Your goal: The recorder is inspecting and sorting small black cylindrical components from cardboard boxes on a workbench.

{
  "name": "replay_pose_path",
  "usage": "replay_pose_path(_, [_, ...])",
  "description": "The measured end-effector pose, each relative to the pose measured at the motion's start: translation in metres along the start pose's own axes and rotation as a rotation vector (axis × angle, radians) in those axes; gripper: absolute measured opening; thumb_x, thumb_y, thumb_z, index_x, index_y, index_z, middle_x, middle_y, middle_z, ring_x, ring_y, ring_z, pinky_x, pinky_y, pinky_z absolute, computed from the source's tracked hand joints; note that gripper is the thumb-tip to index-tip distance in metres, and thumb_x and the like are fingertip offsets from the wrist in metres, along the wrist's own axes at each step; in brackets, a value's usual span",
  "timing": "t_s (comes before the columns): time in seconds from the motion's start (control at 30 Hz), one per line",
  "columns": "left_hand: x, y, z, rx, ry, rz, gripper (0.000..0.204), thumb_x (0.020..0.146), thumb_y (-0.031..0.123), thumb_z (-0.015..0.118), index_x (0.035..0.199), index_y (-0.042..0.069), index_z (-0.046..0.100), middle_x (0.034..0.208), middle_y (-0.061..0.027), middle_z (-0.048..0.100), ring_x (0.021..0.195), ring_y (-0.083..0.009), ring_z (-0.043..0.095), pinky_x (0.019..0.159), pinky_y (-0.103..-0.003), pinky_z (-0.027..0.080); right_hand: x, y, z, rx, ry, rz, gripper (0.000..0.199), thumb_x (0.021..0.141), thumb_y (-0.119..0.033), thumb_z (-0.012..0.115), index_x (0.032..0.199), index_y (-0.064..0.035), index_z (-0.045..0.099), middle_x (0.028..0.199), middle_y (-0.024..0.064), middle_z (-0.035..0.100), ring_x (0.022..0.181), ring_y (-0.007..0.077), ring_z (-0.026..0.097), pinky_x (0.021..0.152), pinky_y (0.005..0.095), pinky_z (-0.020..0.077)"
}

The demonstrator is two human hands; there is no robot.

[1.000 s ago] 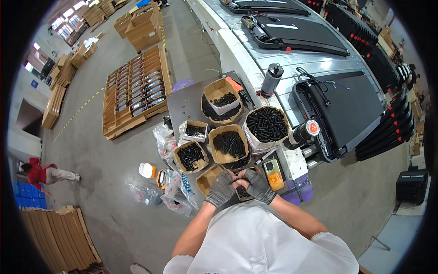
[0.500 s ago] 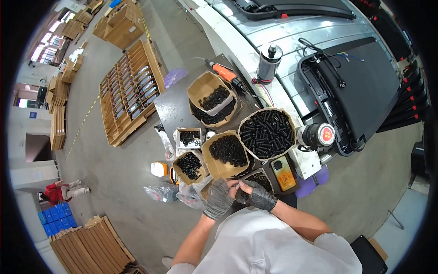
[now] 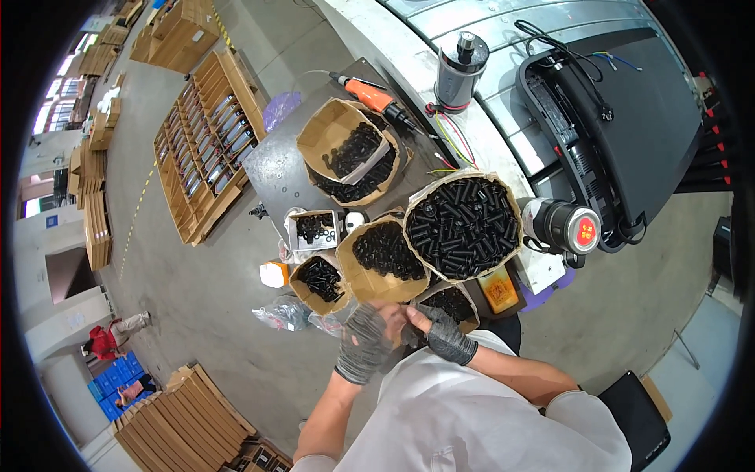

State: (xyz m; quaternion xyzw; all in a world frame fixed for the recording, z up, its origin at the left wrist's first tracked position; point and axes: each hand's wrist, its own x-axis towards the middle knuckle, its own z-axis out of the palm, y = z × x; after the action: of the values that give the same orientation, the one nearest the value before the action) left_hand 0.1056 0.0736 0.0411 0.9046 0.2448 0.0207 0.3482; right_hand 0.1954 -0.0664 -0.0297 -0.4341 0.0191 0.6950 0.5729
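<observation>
My left hand (image 3: 368, 334), in a grey glove with bare fingertips, is closed and slightly smeared by motion. My right hand (image 3: 448, 337), gloved alike, has its thumb and fingers pinched together. Their fingertips meet just in front of my body; anything between them is too small or hidden to make out. Right beyond the hands is an open box of small dark parts (image 3: 452, 303), partly covered by my right hand. Ahead of my left hand stands a carton of black screws (image 3: 385, 252). A smaller box of black pieces (image 3: 321, 281) lies to its left.
A large box of black bolts (image 3: 462, 224) stands ahead right, beside a lidded flask (image 3: 570, 228) and a phone (image 3: 499, 289). Farther off are stacked cartons of black parts (image 3: 354, 153), an orange electric screwdriver (image 3: 370, 96) and a grey cylinder (image 3: 460, 75). A conveyor carries a black panel (image 3: 629, 134).
My head view has shifted, bringing the boxes closer. My hands stay together at the fingertips; the left hand has turned a little and is now blurred.
</observation>
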Motion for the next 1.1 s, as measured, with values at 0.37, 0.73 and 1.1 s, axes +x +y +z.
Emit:
replay_pose_path(0.37, [0.057, -0.064, 0.029, 0.191, -0.407, 0.199, 0.029, 0.07, -0.003, 0.061, 0.098, 0.005, 0.063, 0.108, -0.0112, 0.056, 0.1, -0.0307, 0.058, 0.086, -0.037, 0.048, -0.015, 0.022, -0.031, -0.108, -0.001, -0.132, 0.041, 0.097, -0.035, 0.046, 0.113, -0.0008, 0.062, 0.09, 0.0043, 0.064, 0.091, 0.0122, 0.057, 0.087, 0.0272, 0.0431])
replay_pose_path(0.73, [0.061, -0.054, 0.042, 0.27, -0.415, 0.244, 0.034, 0.077, 0.002, 0.056, 0.111, 0.003, 0.06, 0.105, -0.018, 0.057, 0.094, -0.0332, 0.062, 0.08, -0.039, 0.051, -0.021, 0.022, -0.035, -0.083, 0.023, -0.079, 0.037, 0.096, -0.03, 0.048, 0.112, -0.0001, 0.062, 0.091, 0.0053, 0.066, 0.088, 0.0138, 0.059, 0.084, 0.0272, 0.0455])
replay_pose_path(1.1, [0.039, -0.057, 0.039, 0.095, -0.17, 0.058, 0.034, 0.083, 0.007, 0.06, 0.116, 0.008, 0.057, 0.108, -0.0177, 0.057, 0.101, -0.0325, 0.059, 0.082, -0.042, 0.049, -0.027, 0.034, -0.031, -0.042, 0.017, -0.136, 0.031, 0.095, -0.027, 0.051, 0.105, 0.0005, 0.062, 0.087, 0.0058, 0.062, 0.087, 0.0157, 0.057, 0.081, 0.0294, 0.0458])
